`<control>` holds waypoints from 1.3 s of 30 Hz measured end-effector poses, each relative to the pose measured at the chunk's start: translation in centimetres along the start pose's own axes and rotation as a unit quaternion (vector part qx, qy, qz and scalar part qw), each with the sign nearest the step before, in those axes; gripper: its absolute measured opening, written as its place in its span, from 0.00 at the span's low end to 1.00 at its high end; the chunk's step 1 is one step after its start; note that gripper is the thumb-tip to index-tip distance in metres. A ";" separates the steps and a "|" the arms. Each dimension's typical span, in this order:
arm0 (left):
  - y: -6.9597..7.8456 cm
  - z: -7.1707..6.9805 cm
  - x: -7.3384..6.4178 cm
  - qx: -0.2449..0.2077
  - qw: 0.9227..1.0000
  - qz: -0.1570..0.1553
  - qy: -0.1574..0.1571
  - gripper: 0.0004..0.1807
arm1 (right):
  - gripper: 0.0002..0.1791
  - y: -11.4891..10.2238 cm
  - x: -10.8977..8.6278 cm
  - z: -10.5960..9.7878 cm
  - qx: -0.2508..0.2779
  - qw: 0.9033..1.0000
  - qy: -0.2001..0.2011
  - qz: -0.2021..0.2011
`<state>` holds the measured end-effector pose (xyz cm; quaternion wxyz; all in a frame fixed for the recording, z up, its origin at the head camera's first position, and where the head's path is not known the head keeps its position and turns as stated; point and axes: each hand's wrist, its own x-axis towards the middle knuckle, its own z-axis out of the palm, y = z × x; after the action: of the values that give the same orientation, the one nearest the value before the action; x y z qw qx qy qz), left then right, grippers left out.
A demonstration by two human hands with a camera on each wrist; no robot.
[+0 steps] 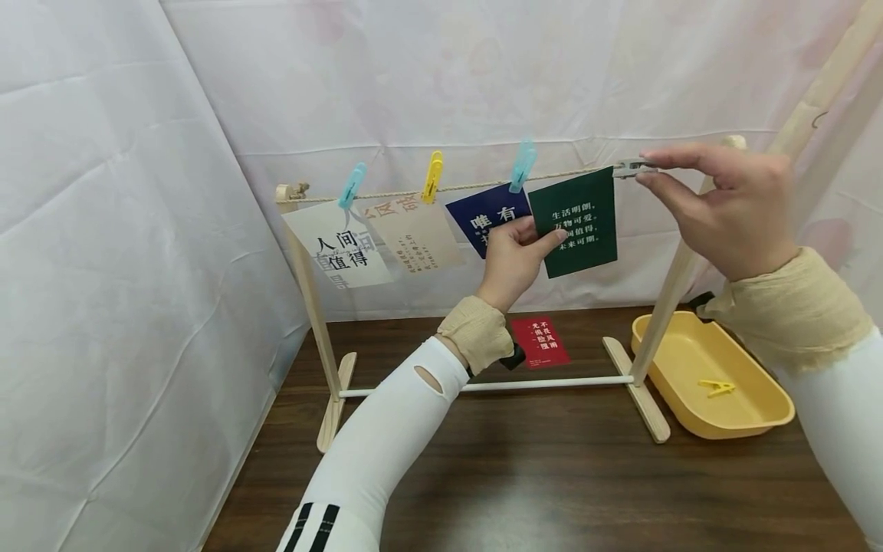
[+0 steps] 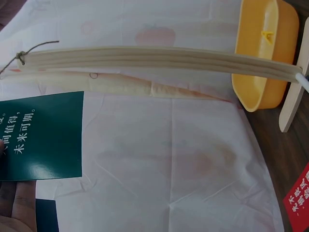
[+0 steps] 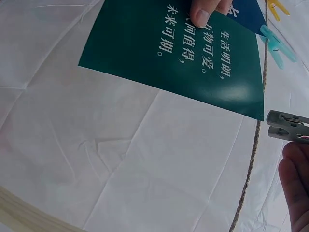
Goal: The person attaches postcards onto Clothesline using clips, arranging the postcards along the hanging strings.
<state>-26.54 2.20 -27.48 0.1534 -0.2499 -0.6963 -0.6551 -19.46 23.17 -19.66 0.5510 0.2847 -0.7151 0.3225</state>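
My left hand [image 1: 513,261] pinches a dark green card [image 1: 582,230] with white lettering by its left side, thumb in front, holding it up at the rope [image 3: 248,169]. Between thumb and fingertips, my right hand [image 1: 734,203] pinches a grey clothespin [image 1: 631,168] beside the card's upper right corner. In the right wrist view the clothespin's tip is just apart from that corner. To the left hang a navy card [image 1: 483,211] under a blue clothespin [image 1: 523,165], a beige card [image 1: 414,238] under a yellow clothespin [image 1: 432,176], and a white card [image 1: 331,253] under another blue clothespin [image 1: 352,185].
A wooden frame [image 1: 665,314] with a white crossbar [image 1: 545,383] carries the rope. On the brown table [image 1: 538,475] lies a red card [image 1: 541,342]. At the right stands a yellow tray [image 1: 752,368] with a yellow clothespin [image 1: 717,388] inside. White cloth [image 1: 414,77] hangs behind.
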 end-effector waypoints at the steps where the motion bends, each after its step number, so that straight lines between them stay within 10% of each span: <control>1: 0.0 0.0 0.0 0.000 1.000 -0.001 0.000 0.13 | 0.11 0.0 0.2 0.1 0.002 1.000 -0.001 0.001; 39: 0.0 0.0 0.2 -0.010 1.000 -0.002 -0.003 0.13 | 0.16 1.1 4.4 0.5 0.008 0.979 -0.153 0.136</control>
<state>-26.66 2.25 -27.39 0.1478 -0.2515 -0.6908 -0.6616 -21.66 23.24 -15.68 0.3838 0.2354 -0.8203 0.3526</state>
